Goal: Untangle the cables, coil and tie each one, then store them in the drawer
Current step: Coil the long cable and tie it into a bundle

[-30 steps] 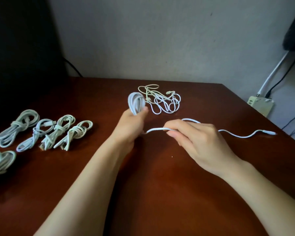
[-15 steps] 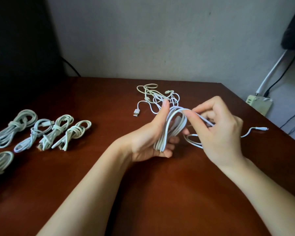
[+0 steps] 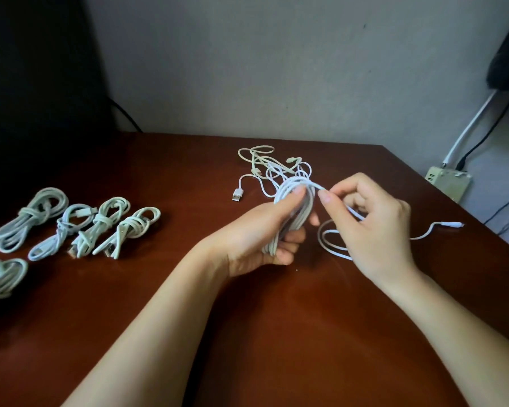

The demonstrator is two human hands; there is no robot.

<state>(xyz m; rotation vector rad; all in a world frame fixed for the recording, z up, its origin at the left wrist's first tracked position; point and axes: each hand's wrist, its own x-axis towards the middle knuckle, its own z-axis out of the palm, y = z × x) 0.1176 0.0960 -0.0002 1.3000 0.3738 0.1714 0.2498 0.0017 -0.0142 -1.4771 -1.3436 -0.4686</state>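
one thumb point(image 3: 292, 197) down, now clamping coil point(image 3: 302, 183)

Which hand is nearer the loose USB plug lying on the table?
Left. The left hand, holding the coil, is just right of the USB plug; the right hand lies farther right.

Left hand point(image 3: 256, 239) curled in a grip, right hand point(image 3: 373, 227) pinching

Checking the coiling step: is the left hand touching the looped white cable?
Touching. The head view shows the left hand gripping the white cable, thumb pressed on the loops, fingers curled round them.
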